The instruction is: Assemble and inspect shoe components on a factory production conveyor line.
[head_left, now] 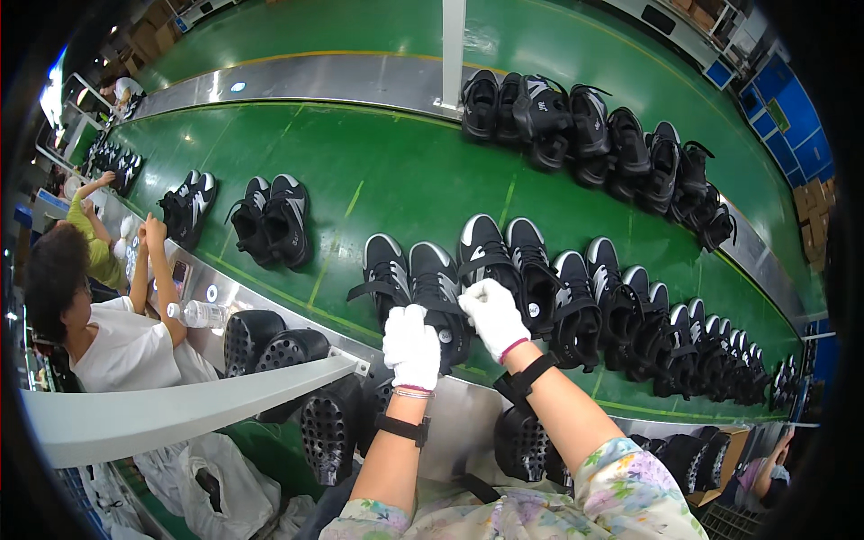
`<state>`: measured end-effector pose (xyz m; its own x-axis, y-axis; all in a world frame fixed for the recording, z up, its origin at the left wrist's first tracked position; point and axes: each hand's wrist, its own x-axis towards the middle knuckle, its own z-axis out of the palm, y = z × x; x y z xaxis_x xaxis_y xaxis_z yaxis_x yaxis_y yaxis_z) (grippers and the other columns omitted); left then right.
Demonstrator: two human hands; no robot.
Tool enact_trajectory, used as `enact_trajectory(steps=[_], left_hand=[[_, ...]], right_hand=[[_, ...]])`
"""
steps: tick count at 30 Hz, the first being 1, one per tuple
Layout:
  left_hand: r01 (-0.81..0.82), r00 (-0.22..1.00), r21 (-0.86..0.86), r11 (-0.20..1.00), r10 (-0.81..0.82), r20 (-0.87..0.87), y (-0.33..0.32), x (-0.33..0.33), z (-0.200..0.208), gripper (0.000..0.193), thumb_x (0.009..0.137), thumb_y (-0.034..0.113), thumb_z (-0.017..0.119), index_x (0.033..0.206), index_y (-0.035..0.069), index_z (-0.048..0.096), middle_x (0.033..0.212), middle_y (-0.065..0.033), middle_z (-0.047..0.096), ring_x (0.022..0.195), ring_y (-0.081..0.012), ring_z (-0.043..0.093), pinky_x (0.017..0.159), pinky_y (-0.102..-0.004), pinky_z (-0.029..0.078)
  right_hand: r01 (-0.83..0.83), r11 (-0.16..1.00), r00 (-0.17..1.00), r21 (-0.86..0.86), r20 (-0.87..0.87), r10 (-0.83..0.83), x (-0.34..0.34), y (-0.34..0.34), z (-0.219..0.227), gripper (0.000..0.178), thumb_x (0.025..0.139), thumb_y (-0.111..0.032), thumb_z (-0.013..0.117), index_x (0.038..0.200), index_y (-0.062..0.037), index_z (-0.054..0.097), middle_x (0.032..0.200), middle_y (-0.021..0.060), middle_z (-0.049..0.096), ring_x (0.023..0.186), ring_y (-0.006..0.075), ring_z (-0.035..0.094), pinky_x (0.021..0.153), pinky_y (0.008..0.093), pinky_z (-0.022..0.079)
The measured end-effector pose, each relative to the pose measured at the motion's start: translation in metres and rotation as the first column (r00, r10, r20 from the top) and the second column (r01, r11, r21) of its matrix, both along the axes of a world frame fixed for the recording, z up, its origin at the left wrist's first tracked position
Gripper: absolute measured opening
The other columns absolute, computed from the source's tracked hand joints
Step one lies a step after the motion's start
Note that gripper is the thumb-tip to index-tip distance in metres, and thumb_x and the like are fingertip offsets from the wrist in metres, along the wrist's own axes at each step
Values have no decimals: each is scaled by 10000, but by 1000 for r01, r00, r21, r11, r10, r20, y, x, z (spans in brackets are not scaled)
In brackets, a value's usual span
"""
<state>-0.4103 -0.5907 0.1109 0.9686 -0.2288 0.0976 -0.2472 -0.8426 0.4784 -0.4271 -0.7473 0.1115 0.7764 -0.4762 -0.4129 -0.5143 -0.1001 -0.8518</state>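
Observation:
Both my hands wear white gloves and meet at a black sneaker (pixel 432 269) with a grey toe, which lies toe away from me on the green conveyor belt. My left hand (pixel 412 346) is closed at the left side of the shoe's opening; what its fingers grip is hidden. From the right, my right hand (pixel 493 317) pinches the end of the black strap (pixel 439 307) that crosses this shoe. Its mate (pixel 384 264) stands just left, strap sticking out sideways. Another pair (pixel 487 245) sits directly beyond my right hand.
Similar sneakers (pixel 681 340) line the belt to the right; more stand on the far metal ledge (pixel 306 79). Shoe lasts with studded soles (pixel 329 436) rest on my near side. A white post (pixel 189 409) crosses at left, by a plastic bottle (pixel 200 314) and seated co-workers.

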Motion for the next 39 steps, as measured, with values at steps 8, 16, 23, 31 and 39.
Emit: enact_trajectory(steps=[8,16,23,31,39], left_hand=[[-30,999,-26,999,29,-45,-3,6,14,244,764,53,633,1003,89,600,974,-145,561,903,-366,593,791,-467,492],[116,931,210,971,-33,-362,-1,-62,69,563,865,358,699,1311,61,527,1232,-223,538,967,-412,632,816,-490,530],[97,933,85,992,-61,-354,-47,-34,11,457,918,312,628,1324,112,569,1111,-260,568,1001,-442,617,848,-503,522],[241,938,-149,959,-270,-219,-24,-51,37,585,912,309,656,1419,95,458,1274,-223,569,1063,-428,619,899,-486,516],[347,673,-191,918,-386,-632,-4,-162,49,738,923,564,568,1423,34,451,1369,-252,527,1175,-439,575,982,-491,469]], right_hand=[[-445,696,895,-563,-306,325,-12,30,23,157,940,-163,507,1024,-38,550,937,232,659,871,431,667,753,506,542],[-664,501,733,-555,-353,581,-55,-35,83,508,912,-382,638,1339,-135,518,1080,221,616,951,419,646,774,488,546],[-529,368,795,-765,-296,529,-47,-53,25,266,955,-232,521,1146,-99,652,836,174,695,853,344,687,746,466,547],[-489,299,815,-819,-307,491,-62,-72,66,177,938,-183,514,1005,-73,635,907,184,669,805,356,669,721,456,547],[-474,709,872,-523,-162,463,-275,-28,139,170,888,-219,648,984,-81,624,843,139,634,816,347,651,716,445,532]])
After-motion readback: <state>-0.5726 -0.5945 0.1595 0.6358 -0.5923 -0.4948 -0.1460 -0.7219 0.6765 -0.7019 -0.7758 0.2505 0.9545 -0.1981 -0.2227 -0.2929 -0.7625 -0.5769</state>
